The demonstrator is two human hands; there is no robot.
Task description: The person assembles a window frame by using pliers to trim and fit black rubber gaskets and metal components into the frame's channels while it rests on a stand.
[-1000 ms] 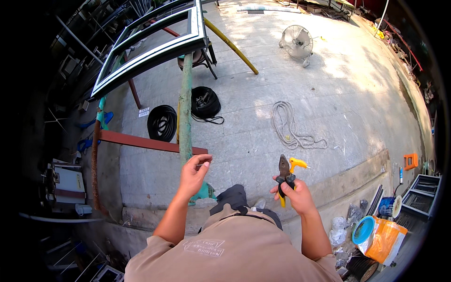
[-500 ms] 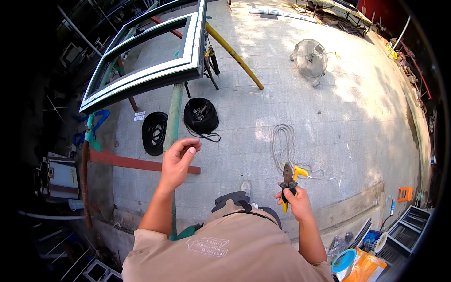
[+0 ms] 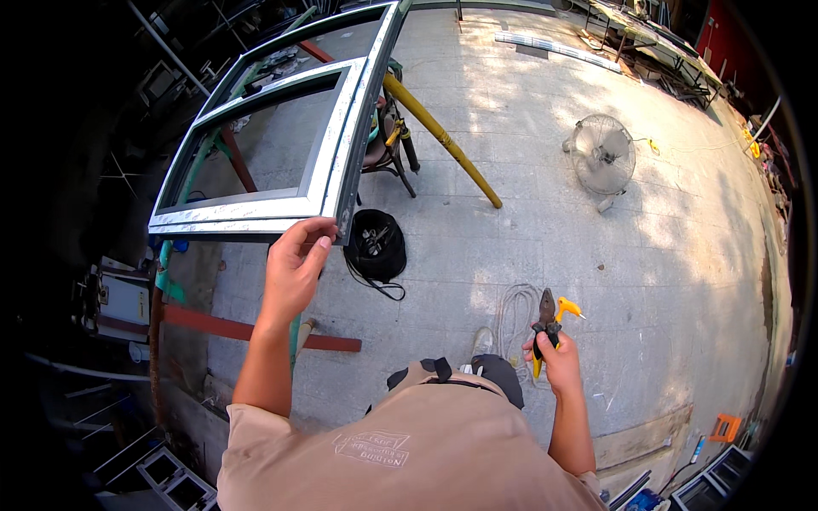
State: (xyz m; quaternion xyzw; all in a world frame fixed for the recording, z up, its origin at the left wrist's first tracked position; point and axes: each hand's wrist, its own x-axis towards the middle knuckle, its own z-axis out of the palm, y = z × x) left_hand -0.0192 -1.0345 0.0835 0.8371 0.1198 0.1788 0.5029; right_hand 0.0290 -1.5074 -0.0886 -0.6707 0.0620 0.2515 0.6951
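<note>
My right hand (image 3: pixel 558 356) is closed round combination pliers (image 3: pixel 546 308) with black and yellow handles, jaws pointing away from me. The same hand also carries a small yellow-handled tool (image 3: pixel 568 307) with a thin metal tip. My left hand (image 3: pixel 296 268) is at the near right corner of a white and dark window frame (image 3: pixel 243 226). Its fingers are curled, with the thumb close to the fingertips; whatever they pinch is too small to make out. The window frame rests on a stand with green legs and a red-brown bar (image 3: pixel 256 328).
A black bag (image 3: pixel 378 247) of metal parts sits on the floor beyond my left hand. A yellow post (image 3: pixel 447 140) slants down beside the frame. Coiled rope (image 3: pixel 514 319) lies near my foot. A floor fan (image 3: pixel 602 153) stands to the right, and an orange stool (image 3: pixel 726 427) at lower right.
I have moved closer to the window frame, and my left hand has come up to its near corner. The pliers and yellow tool stay in my right hand.
</note>
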